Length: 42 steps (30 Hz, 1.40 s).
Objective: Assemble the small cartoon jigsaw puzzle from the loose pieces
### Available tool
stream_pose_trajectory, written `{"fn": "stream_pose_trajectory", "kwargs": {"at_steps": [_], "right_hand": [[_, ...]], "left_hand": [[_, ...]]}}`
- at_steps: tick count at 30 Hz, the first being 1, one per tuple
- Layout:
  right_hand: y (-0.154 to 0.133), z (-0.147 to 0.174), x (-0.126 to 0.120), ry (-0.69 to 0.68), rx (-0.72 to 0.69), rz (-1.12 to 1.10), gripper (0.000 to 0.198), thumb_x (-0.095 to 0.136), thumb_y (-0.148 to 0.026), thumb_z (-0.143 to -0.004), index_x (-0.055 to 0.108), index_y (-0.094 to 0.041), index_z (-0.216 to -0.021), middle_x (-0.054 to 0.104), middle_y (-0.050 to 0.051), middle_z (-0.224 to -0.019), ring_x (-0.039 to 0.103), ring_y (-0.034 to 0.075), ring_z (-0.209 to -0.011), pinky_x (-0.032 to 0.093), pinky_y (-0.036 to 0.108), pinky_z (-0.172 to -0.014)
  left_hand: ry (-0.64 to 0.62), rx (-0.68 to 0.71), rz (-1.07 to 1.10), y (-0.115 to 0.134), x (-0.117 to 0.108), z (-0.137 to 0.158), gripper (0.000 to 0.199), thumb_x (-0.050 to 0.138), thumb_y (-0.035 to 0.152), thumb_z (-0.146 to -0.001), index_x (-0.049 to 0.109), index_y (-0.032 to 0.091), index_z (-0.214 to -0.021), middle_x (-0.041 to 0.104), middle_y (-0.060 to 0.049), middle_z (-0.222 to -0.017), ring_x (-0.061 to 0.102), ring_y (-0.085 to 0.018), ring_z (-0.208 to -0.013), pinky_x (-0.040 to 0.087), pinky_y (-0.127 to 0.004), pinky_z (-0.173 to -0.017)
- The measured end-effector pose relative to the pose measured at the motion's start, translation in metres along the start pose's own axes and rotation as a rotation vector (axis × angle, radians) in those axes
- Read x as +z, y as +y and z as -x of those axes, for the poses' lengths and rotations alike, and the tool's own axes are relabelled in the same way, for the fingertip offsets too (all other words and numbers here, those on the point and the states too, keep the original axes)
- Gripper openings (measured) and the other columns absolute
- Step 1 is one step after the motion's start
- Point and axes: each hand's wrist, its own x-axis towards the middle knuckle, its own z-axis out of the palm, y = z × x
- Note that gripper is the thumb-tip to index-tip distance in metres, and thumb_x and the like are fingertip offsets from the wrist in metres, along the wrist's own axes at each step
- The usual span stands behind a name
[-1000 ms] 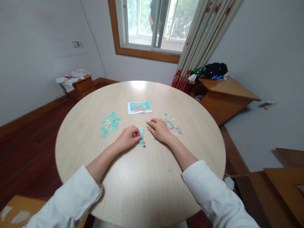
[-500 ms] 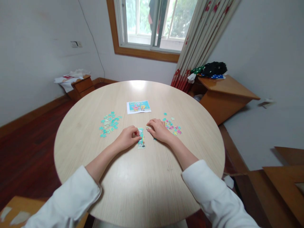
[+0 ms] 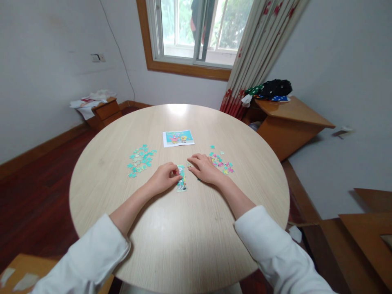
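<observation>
A narrow strip of joined jigsaw pieces [image 3: 182, 184] lies on the round table before me. My left hand [image 3: 167, 177] rests at its left side, thumb and fingers curled in a pinch over its edge; whatever is between the fingertips is hidden. Just right of the strip, my right hand [image 3: 204, 168] has a small puzzle piece [image 3: 188, 165] between its thumb and fingertips, low over the tabletop. A bit of another teal piece [image 3: 199, 179] peeks out under that hand. Beyond the right hand spreads a pile of pink, yellow and teal pieces [image 3: 228, 166].
Many teal and pale pieces [image 3: 141, 160] are scattered at the left of the table [image 3: 183, 245]. A printed cartoon picture [image 3: 179, 139] lies past my hands. A wooden cabinet with cloths on it [image 3: 294, 112] stands right, a small drawer unit [image 3: 107, 112] left.
My right hand has shifted slightly left, and the piece at its fingertips shows a paler face than before. My left hand stays put on the strip.
</observation>
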Motion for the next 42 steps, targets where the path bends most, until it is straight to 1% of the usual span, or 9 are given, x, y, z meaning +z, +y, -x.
{"fn": "stream_pose_trajectory", "kwargs": {"at_steps": [3, 9, 15, 20, 24, 29, 35, 42], "right_hand": [[-0.0026, 0.0005, -0.0024, -0.001, 0.011, 0.012, 0.031, 0.052, -0.029, -0.087, 0.057, -0.021, -0.116, 0.054, 0.01, -0.118, 0.047, 0.023, -0.108, 0.033, 0.04, -0.093], [-0.0035, -0.0012, -0.0027, 0.007, 0.033, -0.03, 0.023, 0.056, -0.028, -0.084, 0.062, -0.022, -0.106, 0.056, 0.008, -0.114, 0.048, 0.023, -0.106, 0.033, 0.04, -0.092], [-0.0024, -0.0022, -0.0026, 0.009, 0.052, -0.062, 0.026, 0.06, -0.028, -0.082, 0.06, -0.02, -0.107, 0.056, 0.008, -0.113, 0.048, 0.022, -0.105, 0.034, 0.039, -0.091], [-0.0031, -0.0028, -0.0026, 0.0, 0.066, -0.064, 0.021, 0.06, -0.027, -0.082, 0.06, -0.02, -0.102, 0.056, 0.007, -0.113, 0.048, 0.022, -0.105, 0.034, 0.039, -0.091], [-0.0027, -0.0035, -0.002, 0.006, 0.075, -0.054, 0.028, 0.062, -0.028, -0.08, 0.057, -0.018, -0.106, 0.057, 0.009, -0.112, 0.048, 0.022, -0.104, 0.035, 0.039, -0.089], [-0.0014, -0.0038, -0.0014, 0.013, 0.075, -0.049, 0.021, 0.062, -0.028, -0.08, 0.058, -0.019, -0.098, 0.057, 0.008, -0.109, 0.048, 0.022, -0.103, 0.035, 0.037, -0.089], [-0.0015, -0.0034, -0.0021, 0.045, 0.109, -0.029, 0.028, 0.065, -0.031, -0.077, 0.056, -0.017, -0.1, 0.058, 0.008, -0.105, 0.05, 0.023, -0.099, 0.036, 0.037, -0.087], [-0.0001, -0.0028, 0.0003, 0.077, 0.129, -0.014, 0.025, 0.067, -0.033, -0.075, 0.059, -0.017, -0.093, 0.058, 0.008, -0.1, 0.051, 0.021, -0.098, 0.038, 0.036, -0.086]], "left_hand": [[0.028, 0.002, 0.001, 0.0009, 0.0, -0.0003, 0.015, 0.057, 0.025, -0.076, 0.056, 0.017, -0.064, 0.051, 0.001, -0.065, 0.047, -0.012, -0.061, 0.038, -0.025, -0.059], [0.063, 0.005, -0.01, 0.002, -0.0014, -0.0011, 0.019, 0.055, 0.026, -0.077, 0.053, 0.017, -0.061, 0.051, 0.001, -0.064, 0.046, -0.012, -0.061, 0.037, -0.026, -0.061], [0.065, 0.001, -0.012, 0.0004, -0.0005, -0.0008, 0.019, 0.054, 0.025, -0.077, 0.053, 0.017, -0.061, 0.051, 0.001, -0.065, 0.047, -0.012, -0.062, 0.038, -0.026, -0.061], [0.068, 0.007, -0.014, 0.0, -0.0005, -0.0011, 0.018, 0.055, 0.025, -0.077, 0.053, 0.017, -0.061, 0.051, 0.001, -0.064, 0.047, -0.012, -0.062, 0.037, -0.026, -0.061], [0.076, 0.007, -0.015, 0.0006, -0.0008, -0.0012, 0.018, 0.055, 0.024, -0.076, 0.053, 0.017, -0.06, 0.052, 0.001, -0.063, 0.047, -0.012, -0.061, 0.037, -0.026, -0.06], [0.077, -0.001, -0.015, 0.0028, -0.0012, -0.0015, 0.018, 0.055, 0.025, -0.076, 0.053, 0.017, -0.059, 0.051, 0.001, -0.062, 0.047, -0.012, -0.061, 0.037, -0.025, -0.06], [0.077, -0.003, -0.016, 0.0045, -0.0022, -0.0014, 0.017, 0.055, 0.024, -0.075, 0.052, 0.017, -0.06, 0.05, 0.002, -0.062, 0.045, -0.012, -0.059, 0.036, -0.025, -0.059], [0.08, -0.002, -0.009, 0.0048, -0.0027, -0.0014, 0.018, 0.055, 0.025, -0.075, 0.052, 0.017, -0.059, 0.05, 0.001, -0.061, 0.046, -0.012, -0.059, 0.036, -0.025, -0.057]]}}
